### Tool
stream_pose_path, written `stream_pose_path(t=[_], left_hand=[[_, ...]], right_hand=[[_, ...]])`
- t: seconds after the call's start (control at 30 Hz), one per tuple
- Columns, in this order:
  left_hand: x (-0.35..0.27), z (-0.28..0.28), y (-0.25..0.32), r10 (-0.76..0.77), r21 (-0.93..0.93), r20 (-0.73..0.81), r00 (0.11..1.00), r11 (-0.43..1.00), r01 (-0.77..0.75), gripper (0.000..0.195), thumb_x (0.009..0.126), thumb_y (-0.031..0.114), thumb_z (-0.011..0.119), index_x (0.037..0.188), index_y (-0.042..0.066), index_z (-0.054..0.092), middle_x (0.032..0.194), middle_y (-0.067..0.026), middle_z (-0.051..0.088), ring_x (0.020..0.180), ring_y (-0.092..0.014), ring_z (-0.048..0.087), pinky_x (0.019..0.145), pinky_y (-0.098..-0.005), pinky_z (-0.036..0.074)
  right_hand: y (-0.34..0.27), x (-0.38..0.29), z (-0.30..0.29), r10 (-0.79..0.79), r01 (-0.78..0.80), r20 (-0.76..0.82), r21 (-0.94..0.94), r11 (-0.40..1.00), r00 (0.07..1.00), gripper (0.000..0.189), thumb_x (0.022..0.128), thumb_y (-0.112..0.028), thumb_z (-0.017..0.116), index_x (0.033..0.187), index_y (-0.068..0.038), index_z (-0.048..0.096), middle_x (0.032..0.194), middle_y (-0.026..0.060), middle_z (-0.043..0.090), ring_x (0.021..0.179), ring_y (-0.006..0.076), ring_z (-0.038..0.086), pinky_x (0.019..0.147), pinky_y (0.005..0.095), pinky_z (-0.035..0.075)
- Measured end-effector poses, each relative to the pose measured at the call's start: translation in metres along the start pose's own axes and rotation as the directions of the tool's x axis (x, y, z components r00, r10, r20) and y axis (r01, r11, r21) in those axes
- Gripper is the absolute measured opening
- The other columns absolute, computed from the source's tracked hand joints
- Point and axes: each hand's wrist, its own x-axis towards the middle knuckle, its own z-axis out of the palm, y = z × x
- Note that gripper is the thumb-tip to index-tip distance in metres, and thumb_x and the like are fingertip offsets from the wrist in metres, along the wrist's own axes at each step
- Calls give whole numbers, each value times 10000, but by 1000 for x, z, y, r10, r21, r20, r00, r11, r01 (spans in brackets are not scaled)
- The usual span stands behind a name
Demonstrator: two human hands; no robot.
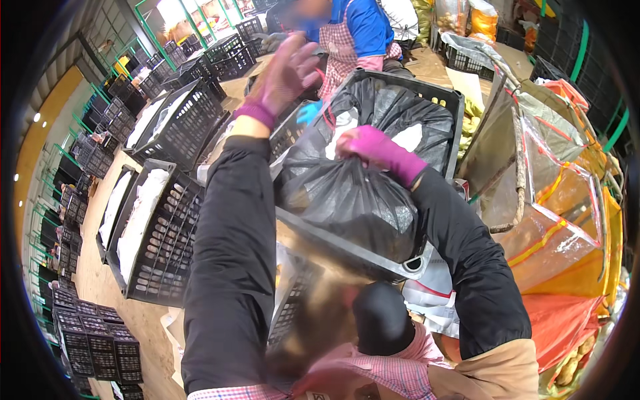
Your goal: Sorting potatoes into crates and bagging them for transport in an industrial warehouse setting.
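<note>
My right hand [382, 150], in a magenta glove, is closed on the gathered neck of a black plastic bag [345, 197]. The bag fills a black plastic crate [345, 244] in front of me, and its contents are hidden. White patches [407, 137] show beside the gathered plastic. My left hand [286, 75], also gloved, is raised to the left of the crate's far end. Its fingers are spread, slightly blurred, and hold nothing.
A person in a blue shirt [367, 30] and checked apron sits just beyond the crate. Slotted black crates [165, 240] with white liners stand at left. At right are a stick-framed mesh sack [500, 150] and an orange-red sack [560, 325] near potato-like produce.
</note>
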Motion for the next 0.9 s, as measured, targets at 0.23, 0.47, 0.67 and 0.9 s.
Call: stream_pose_path(t=[0.23, 0.47, 0.67, 0.9], left_hand=[[-38, 36, -45, -288, 141, 82, 954, 951, 275, 360, 862, 192, 600, 1194, 58, 562, 1230, -86, 512, 1137, -152, 485, 953, -268, 383], [-46, 71, -57, -328, 355, 337, 883, 912, 204, 458, 757, 171, 702, 1190, 95, 574, 1312, -68, 494, 1163, -146, 474, 969, -279, 374], [-56, 78, -66, -313, 369, 200, 929, 902, 225, 435, 711, 205, 759, 1075, 64, 568, 1135, -45, 562, 1082, -151, 516, 934, -286, 402], [-55, 74, -87, -352, 81, 207, 913, 936, 342, 317, 667, 172, 786, 834, 56, 543, 844, 4, 586, 791, -94, 540, 721, -260, 460]], right_hand=[[33, -19, -19, 463, -39, 54, 998, -41, 885, 243, 922, -240, 489, 958, -5, 542, 779, 64, 539, 897, 218, 560, 774, 359, 460], [26, -19, -25, 256, -43, 55, 998, -53, 965, 240, 907, -242, 500, 951, -14, 563, 906, 68, 565, 825, 169, 548, 747, 303, 442], [-9, -25, -35, 442, -176, 126, 982, 72, 888, 316, 933, -248, 471, 1044, 33, 563, 822, 83, 587, 849, 193, 578, 774, 351, 488], [7, -35, -40, 425, -265, 190, 957, 122, 885, 346, 930, -259, 476, 1015, 58, 585, 843, 112, 628, 799, 222, 612, 741, 337, 495]])
